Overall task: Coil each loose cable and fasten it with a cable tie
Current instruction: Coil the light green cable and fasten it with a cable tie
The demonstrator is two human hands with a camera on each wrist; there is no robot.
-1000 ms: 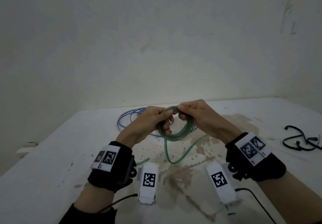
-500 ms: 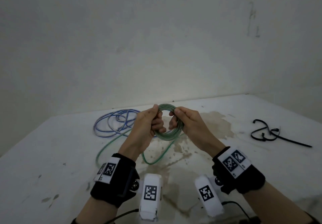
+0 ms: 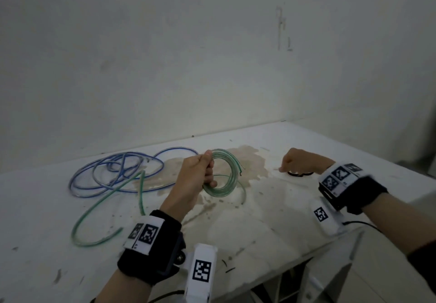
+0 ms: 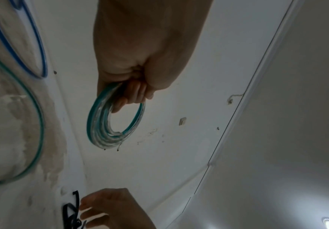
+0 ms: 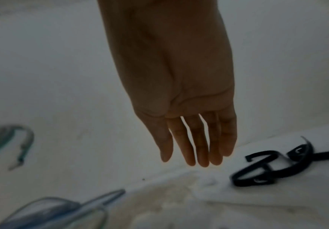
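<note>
My left hand grips a small coil of green cable just above the table, fingers curled through the ring; the left wrist view shows the coil hanging from my fingers. The green cable's loose tail trails left across the table. A loose blue cable lies in wide loops at the back left. My right hand is off to the right, straight fingers hovering empty beside the black cable ties, which partly show under the hand.
The white table has a brown stain in its middle. Its front edge runs diagonally at the lower right, with a frame below. A bare wall stands right behind the table.
My right hand has let go of the green coil and moved right to the black cable ties. My left hand now holds the coil alone. The head view has swung right.
</note>
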